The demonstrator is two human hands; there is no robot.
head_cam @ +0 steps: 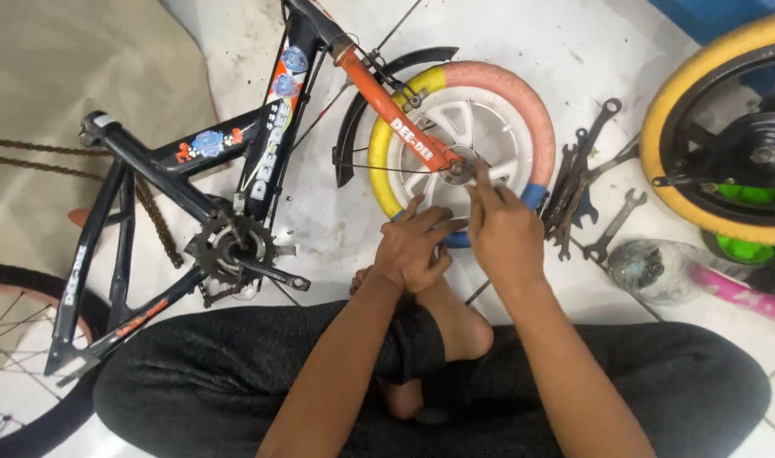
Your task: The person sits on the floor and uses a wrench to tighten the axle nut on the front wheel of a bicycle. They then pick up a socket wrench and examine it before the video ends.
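Two hands: both at the wheel (481, 127), lying flat on the floor (574, 51).
Right hand (504, 233): fingertips pinched on the axle nut (460, 167) at the fork (400, 110) end.
Left hand (413, 246): fingers spread flat, bracing the tyre (523, 106).
Advice: hold the rim steady, turn squarely.
Nearby: spanners (591, 182).

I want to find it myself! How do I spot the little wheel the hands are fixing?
Start at the black child's bicycle frame lying on the white tiled floor, then follow its orange fork down. It ends at the small wheel where the left hand and right hand meet. Only this wheel has white plastic spokes and a tyre in yellow, pink and blue.
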